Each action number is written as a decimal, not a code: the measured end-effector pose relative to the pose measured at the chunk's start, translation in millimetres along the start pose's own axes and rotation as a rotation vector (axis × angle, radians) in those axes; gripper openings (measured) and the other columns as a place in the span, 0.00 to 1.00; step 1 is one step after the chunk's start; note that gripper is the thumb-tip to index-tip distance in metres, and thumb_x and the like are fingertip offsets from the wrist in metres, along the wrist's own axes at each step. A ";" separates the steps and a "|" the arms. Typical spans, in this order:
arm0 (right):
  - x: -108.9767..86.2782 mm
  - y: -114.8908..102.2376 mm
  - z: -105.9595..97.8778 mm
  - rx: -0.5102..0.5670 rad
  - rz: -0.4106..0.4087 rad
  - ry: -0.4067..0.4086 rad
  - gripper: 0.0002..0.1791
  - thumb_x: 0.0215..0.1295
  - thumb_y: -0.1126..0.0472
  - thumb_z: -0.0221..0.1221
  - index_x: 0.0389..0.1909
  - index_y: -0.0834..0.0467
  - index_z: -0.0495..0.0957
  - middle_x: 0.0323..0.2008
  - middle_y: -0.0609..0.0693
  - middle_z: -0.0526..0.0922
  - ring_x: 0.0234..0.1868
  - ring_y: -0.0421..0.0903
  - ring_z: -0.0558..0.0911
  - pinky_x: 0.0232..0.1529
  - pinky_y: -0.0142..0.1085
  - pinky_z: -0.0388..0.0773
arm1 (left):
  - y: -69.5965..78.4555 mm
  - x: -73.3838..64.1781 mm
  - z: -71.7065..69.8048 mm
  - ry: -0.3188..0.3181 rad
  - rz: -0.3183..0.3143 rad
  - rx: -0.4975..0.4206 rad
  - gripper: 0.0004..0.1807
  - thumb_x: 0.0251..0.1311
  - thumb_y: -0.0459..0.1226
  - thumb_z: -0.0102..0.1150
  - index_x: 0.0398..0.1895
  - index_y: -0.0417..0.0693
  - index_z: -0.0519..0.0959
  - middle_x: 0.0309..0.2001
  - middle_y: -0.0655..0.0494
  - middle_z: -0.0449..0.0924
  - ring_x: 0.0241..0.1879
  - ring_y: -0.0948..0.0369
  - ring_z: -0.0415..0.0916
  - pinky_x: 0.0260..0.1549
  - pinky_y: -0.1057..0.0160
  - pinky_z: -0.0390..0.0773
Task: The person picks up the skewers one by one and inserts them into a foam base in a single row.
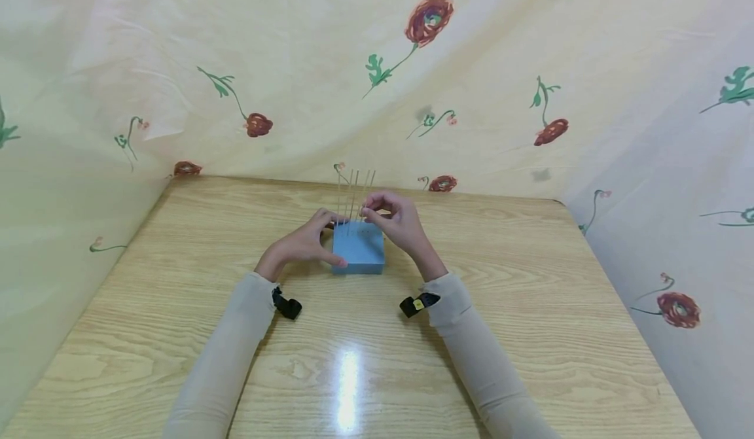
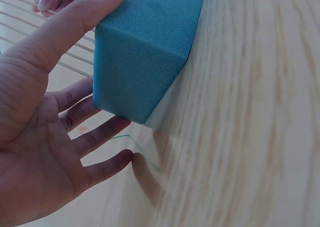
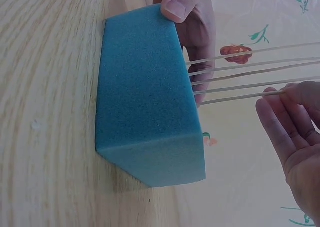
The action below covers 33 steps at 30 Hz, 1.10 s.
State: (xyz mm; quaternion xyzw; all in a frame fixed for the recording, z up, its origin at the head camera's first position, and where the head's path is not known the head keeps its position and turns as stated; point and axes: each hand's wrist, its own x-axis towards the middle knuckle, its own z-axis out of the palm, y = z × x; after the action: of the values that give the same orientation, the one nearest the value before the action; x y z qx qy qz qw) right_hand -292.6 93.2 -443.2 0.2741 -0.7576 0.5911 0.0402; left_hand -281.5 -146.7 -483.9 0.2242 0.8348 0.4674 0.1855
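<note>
A blue foam block (image 1: 360, 249) sits on the wooden table, with several thin wooden sticks (image 3: 260, 82) standing in its top face toward the back. My left hand (image 1: 303, 239) holds the block from the left. Its thumb lies along the front edge and its other fingers reach round the back corner, spread apart in the left wrist view. Thumb and fingertips of my right hand (image 1: 400, 220) pinch the rightmost stick (image 3: 235, 99) above the foam. That stick's lower end meets the block's top in the right wrist view.
The wooden table (image 1: 530, 334) runs back to a hanging flowered cloth (image 1: 294, 46), which also rises along both sides. Black wrist straps with cameras (image 1: 287, 305) are worn on both sleeves. Light glares off the tabletop in front of the block.
</note>
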 end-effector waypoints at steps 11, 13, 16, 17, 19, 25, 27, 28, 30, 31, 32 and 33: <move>1.7 -1.6 -2.0 0.008 0.039 -0.030 0.07 0.69 0.68 0.64 0.41 0.70 0.82 0.40 0.67 0.85 0.41 0.61 0.86 0.45 0.51 0.86 | 0.3 0.1 -0.4 0.001 0.000 -0.005 0.50 0.48 0.45 0.82 0.74 0.53 0.63 0.70 0.49 0.56 0.73 0.48 0.56 0.72 0.41 0.61; 1.9 -2.6 -2.3 0.005 0.042 -0.039 0.07 0.69 0.68 0.64 0.41 0.70 0.82 0.40 0.66 0.86 0.42 0.61 0.87 0.45 0.51 0.86 | 0.7 -0.2 -0.4 0.001 0.002 -0.008 0.50 0.48 0.45 0.82 0.74 0.53 0.63 0.70 0.49 0.56 0.73 0.48 0.56 0.72 0.40 0.61; 2.0 -3.5 -2.8 -0.006 0.043 -0.048 0.06 0.68 0.68 0.64 0.41 0.69 0.82 0.41 0.65 0.86 0.42 0.59 0.87 0.45 0.47 0.87 | 1.1 -0.4 -0.2 0.001 0.005 -0.009 0.50 0.48 0.45 0.82 0.74 0.52 0.63 0.69 0.49 0.56 0.73 0.48 0.56 0.72 0.41 0.60; 2.1 -3.7 -3.0 -0.009 0.043 -0.049 0.06 0.68 0.69 0.64 0.41 0.69 0.82 0.41 0.65 0.86 0.42 0.59 0.87 0.45 0.47 0.87 | 1.4 -0.4 -0.2 0.001 0.007 -0.010 0.50 0.48 0.45 0.82 0.74 0.52 0.63 0.69 0.49 0.56 0.73 0.48 0.56 0.72 0.41 0.60; 2.1 -3.4 -3.7 -0.008 0.038 -0.052 0.06 0.68 0.69 0.64 0.42 0.68 0.82 0.41 0.64 0.86 0.42 0.59 0.87 0.45 0.48 0.87 | 1.6 -0.2 -0.1 0.002 0.008 -0.006 0.50 0.48 0.45 0.82 0.74 0.53 0.64 0.69 0.49 0.57 0.72 0.48 0.56 0.72 0.41 0.60; 2.6 -2.1 -6.4 0.005 0.036 -0.056 0.05 0.68 0.70 0.64 0.41 0.68 0.82 0.42 0.65 0.86 0.43 0.59 0.87 0.46 0.56 0.84 | 3.0 0.0 -0.6 0.007 0.009 0.003 0.50 0.48 0.45 0.82 0.74 0.52 0.63 0.69 0.49 0.57 0.72 0.48 0.57 0.72 0.41 0.61; 2.9 -1.8 -7.1 0.003 0.041 -0.055 0.05 0.68 0.69 0.64 0.41 0.68 0.82 0.42 0.65 0.86 0.44 0.57 0.87 0.47 0.56 0.84 | 2.9 0.4 -0.8 0.007 0.011 0.001 0.51 0.48 0.45 0.82 0.74 0.52 0.63 0.69 0.49 0.57 0.72 0.48 0.57 0.72 0.41 0.61; 3.0 -1.8 -7.5 0.001 0.043 -0.054 0.06 0.68 0.69 0.64 0.41 0.68 0.82 0.42 0.65 0.86 0.44 0.56 0.87 0.47 0.55 0.85 | 2.9 0.7 -0.8 0.008 0.007 0.001 0.51 0.48 0.45 0.82 0.74 0.52 0.63 0.69 0.49 0.57 0.72 0.48 0.57 0.72 0.42 0.61; 3.2 -2.5 -8.0 0.000 0.047 -0.053 0.06 0.68 0.69 0.64 0.42 0.69 0.82 0.43 0.65 0.86 0.44 0.54 0.87 0.47 0.53 0.85 | 2.7 1.2 -0.8 0.009 0.007 -0.001 0.51 0.48 0.45 0.82 0.74 0.52 0.64 0.69 0.49 0.57 0.72 0.48 0.57 0.72 0.42 0.60; 3.2 -2.9 -8.2 -0.001 0.047 -0.053 0.06 0.68 0.69 0.64 0.42 0.69 0.82 0.43 0.65 0.86 0.43 0.54 0.87 0.47 0.51 0.85 | 2.4 1.5 -0.9 0.009 0.007 -0.002 0.51 0.48 0.45 0.82 0.74 0.52 0.64 0.69 0.49 0.57 0.72 0.48 0.57 0.72 0.42 0.60; 3.3 -3.5 -8.4 0.000 0.046 -0.054 0.06 0.68 0.69 0.64 0.42 0.69 0.82 0.43 0.65 0.86 0.43 0.53 0.87 0.47 0.50 0.86 | 2.1 1.8 -0.9 0.010 0.007 -0.002 0.51 0.48 0.45 0.82 0.74 0.52 0.64 0.69 0.49 0.57 0.72 0.48 0.57 0.72 0.42 0.60; 3.3 -4.1 -8.5 -0.001 0.046 -0.054 0.06 0.68 0.69 0.64 0.42 0.69 0.83 0.43 0.66 0.86 0.43 0.53 0.87 0.47 0.49 0.86 | 2.0 2.1 -0.9 0.011 0.005 -0.001 0.50 0.48 0.45 0.82 0.74 0.52 0.64 0.69 0.49 0.57 0.72 0.48 0.57 0.72 0.42 0.60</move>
State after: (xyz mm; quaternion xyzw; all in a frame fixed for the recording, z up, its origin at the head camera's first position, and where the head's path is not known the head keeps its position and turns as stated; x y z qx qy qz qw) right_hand -295.8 99.2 -435.8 0.2724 -0.7648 0.5839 0.0063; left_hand -283.2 -145.3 -481.9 0.2238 0.8348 0.4697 0.1800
